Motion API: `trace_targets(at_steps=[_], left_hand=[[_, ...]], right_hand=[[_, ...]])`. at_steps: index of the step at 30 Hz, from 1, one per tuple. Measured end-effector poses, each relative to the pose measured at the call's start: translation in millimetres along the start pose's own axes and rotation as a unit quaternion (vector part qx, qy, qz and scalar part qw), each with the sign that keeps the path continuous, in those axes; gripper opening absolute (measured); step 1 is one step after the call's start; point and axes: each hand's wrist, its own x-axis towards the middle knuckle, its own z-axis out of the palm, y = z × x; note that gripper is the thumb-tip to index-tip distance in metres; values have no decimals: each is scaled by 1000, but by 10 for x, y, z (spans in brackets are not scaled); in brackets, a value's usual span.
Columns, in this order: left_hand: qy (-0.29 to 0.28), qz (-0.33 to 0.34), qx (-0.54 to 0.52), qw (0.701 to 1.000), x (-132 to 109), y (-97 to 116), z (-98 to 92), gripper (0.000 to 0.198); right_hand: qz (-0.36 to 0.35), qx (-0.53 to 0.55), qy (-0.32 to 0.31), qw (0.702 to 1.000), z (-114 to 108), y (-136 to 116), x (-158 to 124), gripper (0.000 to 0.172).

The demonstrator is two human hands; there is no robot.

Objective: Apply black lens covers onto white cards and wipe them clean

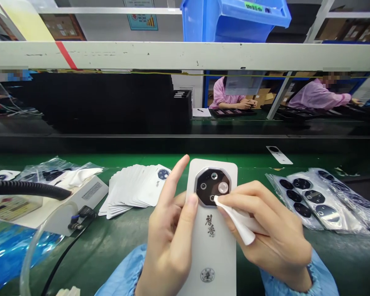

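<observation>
In front of me is a white phone back panel with dark lettering and a round emblem. Near its top sits a black octagonal camera lens cover with several lens rings. My left hand grips the panel's left edge, its thumb beside the lens cover and its index finger raised away. Pinched in my right hand is a folded white wiping cloth. The cloth's tip touches the lower right of the lens cover. Part of the panel's right side is hidden by my right fingers.
A fanned stack of white panels lies to the left. Bagged black lens covers are on the right. A white machine with hoses stands at far left. One more panel lies farther back. Across the bench, people in pink sleeves sit.
</observation>
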Motion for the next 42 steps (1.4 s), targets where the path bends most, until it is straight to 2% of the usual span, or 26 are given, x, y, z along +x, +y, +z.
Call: trace_targets(at_steps=[6,11,15,17,22,26,30,34,38,42], left_hand=[[-3,-15,-38,999,-15,-2,33,54],[-7,-34,-48,998,-11,8,23,54],[-18,-51,-75,996,-8,24,33,54],[-25,-64,-97,993,-3,36,38,55],[-36,-109,-136,984,17,70,34,57],[-41,-112,-147,982,24,79,29,58],[-37,-96,-130,986,20,69,26,57],[-31,-89,-118,989,4,57,26,55],[-5,-43,-59,997,-25,33,31,51],[17,-16,-23,999,-52,17,28,55]], right_hand=[[-31,-62,-37,997,45,47,-51,29],[-50,-57,-58,995,35,33,-28,28],[-23,-4,-70,997,-1,48,-17,25],[5,53,-57,997,-32,55,-15,24],[85,204,32,975,-59,35,-5,22],[97,230,45,967,-37,20,-4,23],[84,177,48,979,-50,1,-4,23],[22,51,26,998,-61,-39,-3,23],[-25,-64,-21,997,-35,-27,-57,25],[-56,-77,-83,992,-27,14,-106,31]])
